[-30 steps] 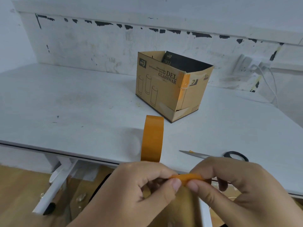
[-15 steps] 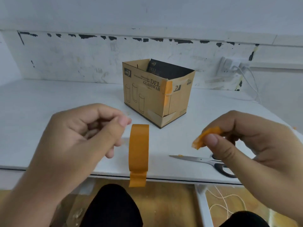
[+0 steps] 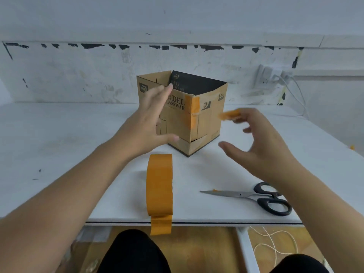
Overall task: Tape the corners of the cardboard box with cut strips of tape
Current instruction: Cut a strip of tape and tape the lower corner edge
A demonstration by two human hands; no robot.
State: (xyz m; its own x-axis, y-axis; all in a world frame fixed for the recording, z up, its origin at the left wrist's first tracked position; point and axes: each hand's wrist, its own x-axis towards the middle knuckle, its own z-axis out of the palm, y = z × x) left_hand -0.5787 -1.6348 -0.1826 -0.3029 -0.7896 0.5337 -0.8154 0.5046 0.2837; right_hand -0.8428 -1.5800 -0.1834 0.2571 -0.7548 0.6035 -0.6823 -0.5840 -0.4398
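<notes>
Since half a second ago both hands have been carried forward from the table edge toward the box, and the cut strip has gone with the right one. Nearest the viewer, dark-clothed knees [image 3: 134,253] are seen below the white table [image 3: 59,134], with a loose pale cord [image 3: 275,245] lying on the wooden floor to the right. At the near edge of the table the orange tape roll [image 3: 159,184] is stood on its rim, its free end hung down over the edge. Just right of it the scissors [image 3: 254,196] are laid flat, blades closed and pointed left, black handles to the right. Farther in, the left hand [image 3: 149,119] is held with fingers straight and spread, thumb pointed right near the box's lower front; it overlaps the box's left front face, but whether it is touching cannot be told. The right hand [image 3: 260,146] is blurred; a small crumpled-looking strip of orange tape [image 3: 229,115] is stuck to or pinched at the fingertips, the remaining fingers being loosely spread, and the exact grip cannot be made out. That strip is held just beside the box's right face, apart from it. The cardboard box [image 3: 208,123] is stood open-topped in the middle of the table, one corner turned toward the viewer, and an orange strip [image 3: 194,111] is already laid down the upper part of that corner. Behind it a scuffed white wall [image 3: 78,75] is seen, with a plug and white cables [image 3: 275,77] at the right.
</notes>
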